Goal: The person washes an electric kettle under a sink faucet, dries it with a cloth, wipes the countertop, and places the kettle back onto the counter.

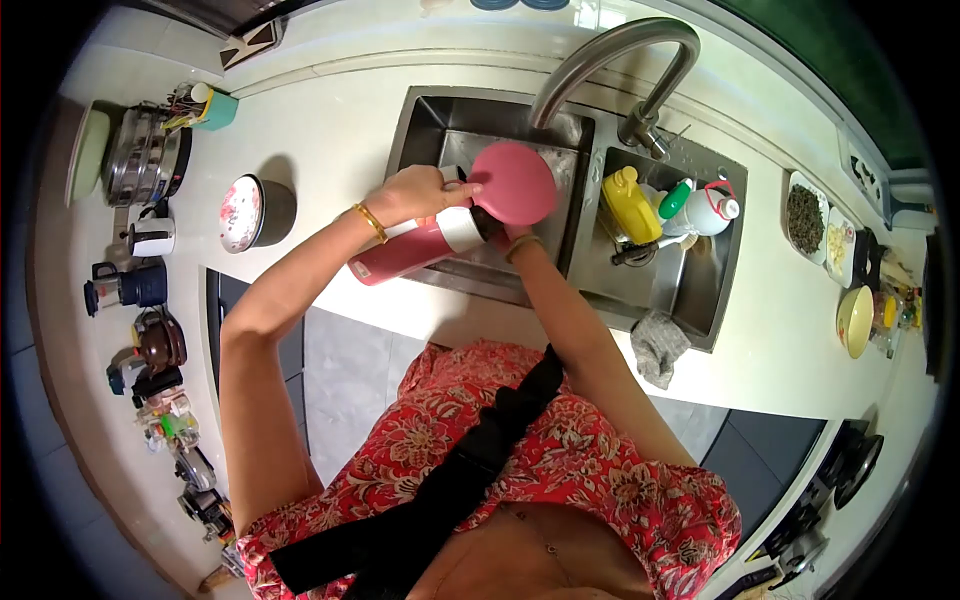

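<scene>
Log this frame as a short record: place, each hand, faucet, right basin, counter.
Place: kitchen counter with a double sink
Left hand: on a pink-and-white flask, slanted across the left basin's near edge
Right hand: mostly hidden behind a round pink piece; grip unclear
Faucet: arched, spout over the left basin
Right basin: yellow bottle, white bottle with red handle
Counter, right: grey cloth by the sink's near corner
Counter, left: round container

Left elbow (243, 328) bent, left hand (415, 192) curled, right arm (570, 320) extended, right hand (514, 236) mostly hidden
</scene>
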Tool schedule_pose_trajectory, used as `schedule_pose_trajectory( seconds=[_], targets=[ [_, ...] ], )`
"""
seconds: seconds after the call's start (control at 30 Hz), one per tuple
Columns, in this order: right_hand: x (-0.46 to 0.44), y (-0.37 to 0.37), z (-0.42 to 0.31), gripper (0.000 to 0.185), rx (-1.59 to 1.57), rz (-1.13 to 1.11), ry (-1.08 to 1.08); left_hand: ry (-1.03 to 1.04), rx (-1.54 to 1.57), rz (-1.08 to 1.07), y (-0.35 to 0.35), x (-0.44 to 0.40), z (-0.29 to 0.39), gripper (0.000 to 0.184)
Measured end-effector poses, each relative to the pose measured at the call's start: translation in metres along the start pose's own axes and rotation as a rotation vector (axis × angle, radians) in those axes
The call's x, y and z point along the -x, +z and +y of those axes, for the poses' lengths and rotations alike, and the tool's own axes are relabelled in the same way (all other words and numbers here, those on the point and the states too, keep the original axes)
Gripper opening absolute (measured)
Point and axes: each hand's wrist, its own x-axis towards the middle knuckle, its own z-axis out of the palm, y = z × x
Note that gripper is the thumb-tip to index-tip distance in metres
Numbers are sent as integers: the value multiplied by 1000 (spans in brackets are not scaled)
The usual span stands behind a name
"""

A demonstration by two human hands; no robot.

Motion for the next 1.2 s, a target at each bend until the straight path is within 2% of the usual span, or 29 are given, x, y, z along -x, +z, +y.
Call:
schedule_pose_trajectory(
  seconds=[0.13, 0.37, 0.53, 0.6, 0.67, 0.8, 0.87, 1.0, 1.03, 1.07, 1.1, 1.17, 1.2],
  targets=[
    [-2, -11, 17, 45, 122, -5, 113, -22, -101, -74, 0, -15, 3, 68],
    [6, -38, 52, 48, 586, 105, 327, -57, -247, -190, -5, -30, 13, 67],
    [19, -53, 66, 51, 732, 120, 362, -40, -299, -176, -9, -30, 13, 66],
    [28, -55, 66, 54, 774, 146, 331, -18, -232, -127, -13, -24, 11, 67],
    [41, -64, 55, 54, 589, 111, 352, -16, -203, -79, -18, -14, 12, 67],
    [56, -70, 18, 52, 615, 46, 416, -25, -104, 50, -19, 0, -7, 67],
    [58, -73, 19, 51, 576, 245, 180, 11, 49, 111, -17, 16, -16, 65],
    [54, -85, 2, 45, 544, 206, 28, 24, 382, 213, -10, 50, -32, 43],
    [53, -90, -13, 46, 454, 147, 111, 66, 440, 311, 1, 50, -48, 42],
    [53, -92, -27, 47, 364, 88, 194, 59, 546, 291, 1, 57, -54, 42],
    [53, -93, -39, 47, 369, 90, 187, 52, 652, 269, 3, 63, -57, 42],
    [50, -93, -55, 59, -162, 138, 179, 64, 725, 353, 5, 76, -55, 39],
    [45, -91, -54, 59, -156, 137, 172, 74, 795, 431, 5, 80, -55, 38]
  ],
)
